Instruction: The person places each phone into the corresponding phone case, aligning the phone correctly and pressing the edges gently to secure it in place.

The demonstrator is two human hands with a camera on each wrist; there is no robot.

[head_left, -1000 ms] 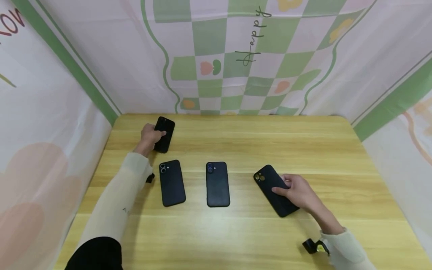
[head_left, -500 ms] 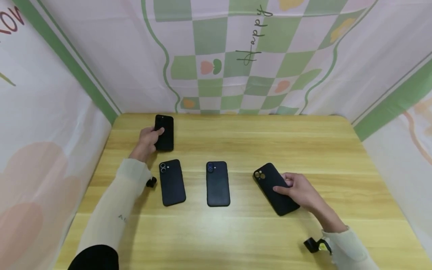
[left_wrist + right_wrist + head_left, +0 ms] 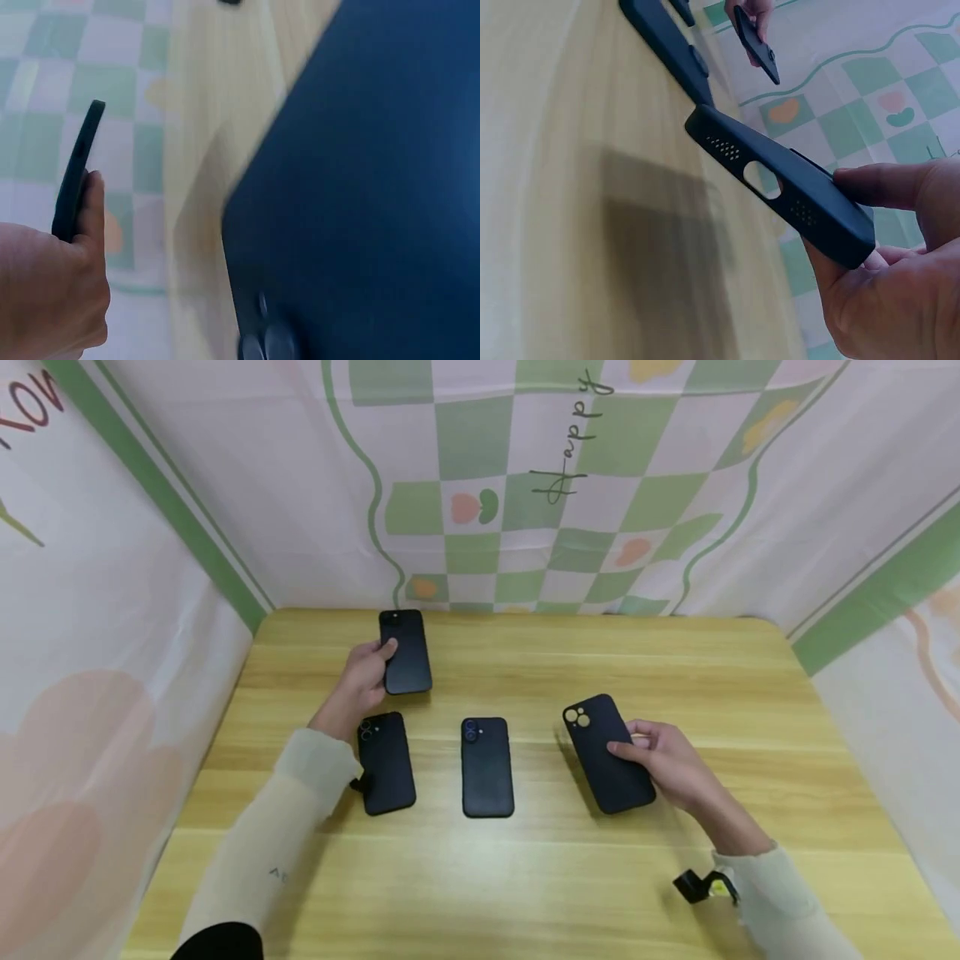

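Observation:
My left hand (image 3: 360, 678) grips a black smartphone (image 3: 407, 653) by its left edge near the back of the table, thumb on top. In the left wrist view the same phone stands edge-on above the tabletop. My right hand (image 3: 670, 768) pinches a black phone case (image 3: 606, 760) by its right edge, thumb on the outer face. Wood colour shows through its camera holes, and the right wrist view shows its bottom edge with a port cutout and speaker holes. The case is lifted, tilted, with its shadow below.
Two more black phones lie camera side up between my hands: the middle phone (image 3: 487, 768) and the left phone (image 3: 387, 764), partly covered by my left wrist. The wooden table (image 3: 480, 885) is bounded by a patterned cloth (image 3: 525, 552) behind and at both sides.
My left hand has carried the smartphone to the right along the back of the table. My right hand has raised the phone case, which now stands off the tabletop and more upright.

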